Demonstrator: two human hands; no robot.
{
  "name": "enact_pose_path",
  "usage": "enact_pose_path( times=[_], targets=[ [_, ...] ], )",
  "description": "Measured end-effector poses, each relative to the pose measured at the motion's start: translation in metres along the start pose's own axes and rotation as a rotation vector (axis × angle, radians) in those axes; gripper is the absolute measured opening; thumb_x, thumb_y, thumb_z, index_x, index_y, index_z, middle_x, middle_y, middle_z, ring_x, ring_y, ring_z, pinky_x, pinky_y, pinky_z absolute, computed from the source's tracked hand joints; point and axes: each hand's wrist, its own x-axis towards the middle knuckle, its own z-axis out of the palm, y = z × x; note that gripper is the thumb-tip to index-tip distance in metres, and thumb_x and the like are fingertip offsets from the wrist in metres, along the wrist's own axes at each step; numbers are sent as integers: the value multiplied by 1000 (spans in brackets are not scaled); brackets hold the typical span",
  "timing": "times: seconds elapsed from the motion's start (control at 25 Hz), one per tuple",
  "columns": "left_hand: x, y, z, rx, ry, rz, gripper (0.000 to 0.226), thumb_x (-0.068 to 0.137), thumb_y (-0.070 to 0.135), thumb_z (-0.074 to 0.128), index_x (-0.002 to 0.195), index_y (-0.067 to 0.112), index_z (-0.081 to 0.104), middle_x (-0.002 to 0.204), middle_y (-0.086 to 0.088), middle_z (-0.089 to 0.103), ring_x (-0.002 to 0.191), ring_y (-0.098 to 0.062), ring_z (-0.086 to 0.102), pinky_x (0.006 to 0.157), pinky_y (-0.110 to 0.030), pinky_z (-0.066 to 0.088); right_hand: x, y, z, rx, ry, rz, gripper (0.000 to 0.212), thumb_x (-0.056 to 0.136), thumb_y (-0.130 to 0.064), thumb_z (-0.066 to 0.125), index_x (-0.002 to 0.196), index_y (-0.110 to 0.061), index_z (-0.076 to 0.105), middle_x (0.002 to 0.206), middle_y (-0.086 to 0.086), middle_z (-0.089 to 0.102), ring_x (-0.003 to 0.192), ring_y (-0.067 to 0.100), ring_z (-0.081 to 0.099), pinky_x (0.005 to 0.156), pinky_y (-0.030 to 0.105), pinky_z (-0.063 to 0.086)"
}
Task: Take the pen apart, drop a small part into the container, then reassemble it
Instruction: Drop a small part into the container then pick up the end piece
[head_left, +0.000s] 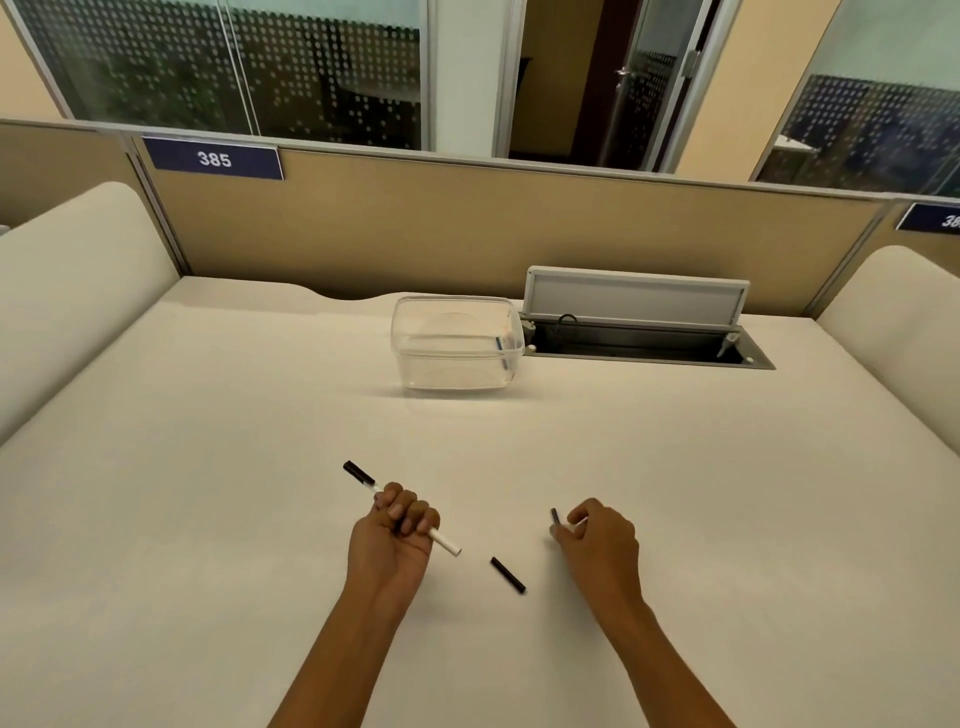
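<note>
- The pen barrel (400, 512), light and stiff, is gripped mid-length in the clenched left hand (397, 530).
- A small dark part (555, 516) is pinched by the right hand (597, 535).
- A black cap (508, 575) lies between them; the container (457, 343) sits far.

- The pen barrel (445, 543) is a slim white tube with a black piece at its far end. It is gripped mid-length in the left hand (397, 525) and slants from upper left to lower right, its near white end open and bare.
- A short black cap piece (508, 575) lies loose on the desk (208, 467) between the two hands, angled the same way and touching neither hand.
- A small dark part (555, 516) is pinched upright in the right hand's fingers (574, 517).
- The clear plastic container (457, 343) stands open, well beyond the hands. A small dark-tipped item rests against its right inner wall; what it is cannot be made out.
</note>
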Motion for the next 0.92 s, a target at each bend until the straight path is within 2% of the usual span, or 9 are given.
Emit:
enact_pose_path(
  times=[0.12,0.32,0.48,0.64,0.8,0.92],
  targets=[
    [-9,-4,2,-12,-13,7,30,57,-11,27,65,17,35,44,5,36,34,-10,30,39,-16,31,-18,5,4,-82,6,-11,16,87,-18,64,96,-7,56,96,9,61,86,23,58,71,29,46],
    [-22,-10,2,-15,-17,-8,29,58,-11,27,64,16,36,44,5,36,34,-11,30,39,-16,32,-24,2,0,-185,8,-34,9,93,-11,50,97,-4,56,101,11,61,91,23,59,72,29,46],
    [-30,-9,2,-37,-2,-5,30,66,-12,24,64,16,36,44,4,36,34,-11,30,39,-17,31,-36,2,-11,3,51,-120,2,89,-6,55,89,-5,57,92,11,63,80,22,57,70,34,49],
    [-35,-9,1,-52,3,-3,35,77,-11,17,63,16,36,45,4,34,36,-11,28,42,-19,29,-65,-6,-20,189,57,-291,10,87,-7,61,85,-17,60,81,-2,63,71,11,58,62,19,46],
    [-42,-8,6,-67,-3,37,31,57,-12,24,63,17,36,46,5,34,37,-11,28,48,-19,27,-101,-17,-34,274,112,-507,6,86,-16,64,86,-22,64,77,-13,63,71,3,58,62,8,43],
    [-45,-6,5,-91,30,48,31,55,-11,24,63,16,36,44,4,34,36,-11,27,45,-19,29,-117,-22,-43,283,160,-574,5,85,-22,61,88,-21,65,77,-15,61,69,-4,54,62,4,40]
  ],
)
